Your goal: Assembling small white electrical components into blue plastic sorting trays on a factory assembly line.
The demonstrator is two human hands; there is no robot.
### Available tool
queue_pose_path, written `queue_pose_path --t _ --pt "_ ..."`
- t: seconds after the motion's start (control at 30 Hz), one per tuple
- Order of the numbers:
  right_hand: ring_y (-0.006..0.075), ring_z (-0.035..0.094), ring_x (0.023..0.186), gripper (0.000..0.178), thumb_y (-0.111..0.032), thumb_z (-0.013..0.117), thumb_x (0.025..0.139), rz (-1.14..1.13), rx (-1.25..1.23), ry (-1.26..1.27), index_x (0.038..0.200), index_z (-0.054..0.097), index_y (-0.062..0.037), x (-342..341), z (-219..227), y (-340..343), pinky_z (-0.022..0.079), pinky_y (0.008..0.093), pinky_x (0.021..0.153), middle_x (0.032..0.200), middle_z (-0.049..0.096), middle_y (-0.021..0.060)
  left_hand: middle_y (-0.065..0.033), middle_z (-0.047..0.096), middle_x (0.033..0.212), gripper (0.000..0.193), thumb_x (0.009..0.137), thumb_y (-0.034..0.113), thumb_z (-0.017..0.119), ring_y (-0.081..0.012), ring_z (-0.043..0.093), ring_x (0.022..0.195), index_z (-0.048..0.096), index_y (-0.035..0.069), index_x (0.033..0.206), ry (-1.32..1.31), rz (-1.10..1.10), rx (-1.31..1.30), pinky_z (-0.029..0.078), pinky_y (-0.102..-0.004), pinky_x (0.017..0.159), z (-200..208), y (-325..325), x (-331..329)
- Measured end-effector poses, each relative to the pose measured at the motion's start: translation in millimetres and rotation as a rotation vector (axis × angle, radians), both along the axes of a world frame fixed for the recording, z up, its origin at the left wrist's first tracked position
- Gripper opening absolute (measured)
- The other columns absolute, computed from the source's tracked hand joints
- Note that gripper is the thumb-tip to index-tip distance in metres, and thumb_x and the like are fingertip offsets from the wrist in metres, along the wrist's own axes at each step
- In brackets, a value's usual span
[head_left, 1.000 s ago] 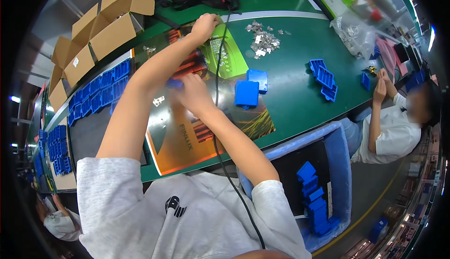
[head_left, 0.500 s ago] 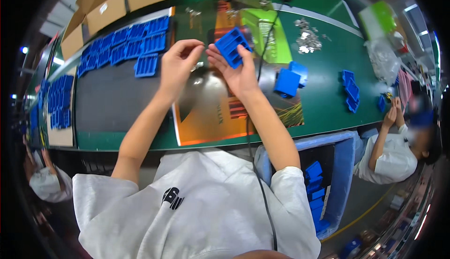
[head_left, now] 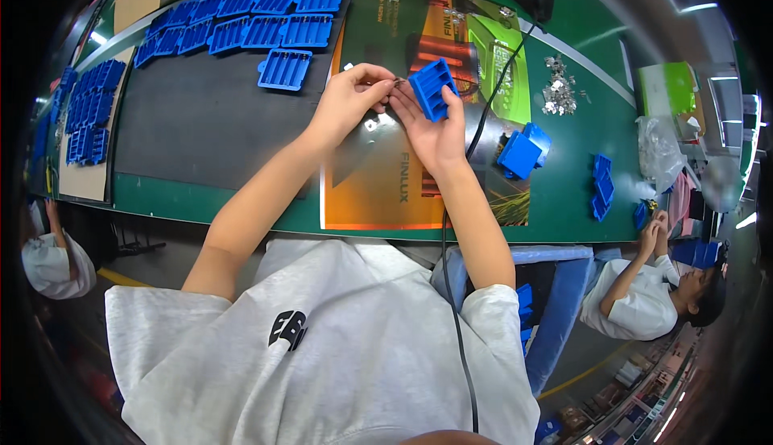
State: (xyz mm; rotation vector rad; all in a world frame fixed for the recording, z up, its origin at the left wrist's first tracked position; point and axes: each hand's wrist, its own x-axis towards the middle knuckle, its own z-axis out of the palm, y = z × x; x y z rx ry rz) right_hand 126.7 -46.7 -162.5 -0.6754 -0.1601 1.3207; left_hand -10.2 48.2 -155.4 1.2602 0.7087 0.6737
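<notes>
My right hand (head_left: 435, 137) holds a small blue plastic battery case (head_left: 427, 84) with open compartments, its thumb over the near edge and the fingers underneath. Just left of the case, my left hand (head_left: 345, 108) is closed in a pinch, fingertips close to the right hand's fingers. A tiny metal piece (head_left: 398, 82) shows at that pinch, too small to make out well. Under both hands lies a glossy printed sheet (head_left: 362, 207). A few small shiny metal bits (head_left: 371, 124) rest on it below the left hand.
Rows of blue cases (head_left: 270, 33) stand on a dark mat (head_left: 193, 123) at the left. Right of the sheet are loose metal pieces (head_left: 560, 89) and stacked blue cases (head_left: 519, 153). A black cable (head_left: 481, 127) crosses the work area. A co-worker (head_left: 636, 296) sits at the right.
My left hand has come closer to the right hand and the case, its pinch now beside them. The whole view has shifted, with the bench appearing farther right.
</notes>
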Motion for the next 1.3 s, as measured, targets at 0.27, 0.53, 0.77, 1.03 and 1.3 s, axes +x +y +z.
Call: queue_pose_path --t 0.27,0.53,0.77,1.03,1.3 --pt "0.0325 0.047 0.124 0.052 -0.036 0.05 0.09 0.026 0.07 -0.111 0.122 0.047 0.0055 -2 2 -2 0.037 0.0449 0.107 0.128 0.051 0.0217 -0.0052 0.062 0.096 0.027 0.093 0.017 0.06 -0.0087 0.059 0.082 0.057 -0.001 0.111 -0.004 -0.055 -0.084 0.049 -0.021 0.07 1 0 -1" --pt "0.0112 0.055 0.1 0.04 -0.03 0.055 0.092 -0.03 0.052 -0.562 0.119 0.053 -0.0006 -11 -2 -10 0.044 0.0268 0.088 0.109 0.059 0.0052 -0.0035 0.062 0.095 0.024 0.093 0.019 0.06 -0.008 0.059 0.081 0.058 0.001 0.109 -0.147 -0.028 -0.343 0.049 -0.0224 0.072 8 0 -3" --pt "0.0295 0.063 0.102 0.039 -0.023 0.05 0.093 0.041 -0.013 -0.433 0.123 0.047 0.002 -6 19 -9 0.055 0.0429 0.083 0.117 0.058 0.0169 -0.0068 0.064 0.087 0.019 0.089 0.007 0.059 -0.0097 0.062 0.075 0.058 -0.004 0.104 -0.072 0.02 -0.036 0.05 -0.0211 0.063 5 5 -2" --pt "0.029 0.061 0.104 0.045 -0.027 0.046 0.093 0.014 -0.014 -0.293 0.125 0.047 0.0032 9 9 -6 0.052 0.0401 0.084 0.118 0.059 0.0181 -0.005 0.063 0.088 0.019 0.088 0.008 0.059 -0.0078 0.059 0.072 0.059 -0.002 0.105 0.005 0.008 0.067 0.049 -0.0213 0.064 -3 5 0" --pt "0.0269 0.064 0.096 0.036 -0.026 0.05 0.095 0.021 0.013 -0.306 0.119 0.047 -0.0001 6 12 -5 0.055 0.0402 0.081 0.109 0.062 0.017 -0.0049 0.064 0.091 0.019 0.088 0.009 0.059 -0.0075 0.059 0.075 0.061 -0.001 0.104 0.078 0.011 0.283 0.049 -0.0214 0.065 4 -5 0"
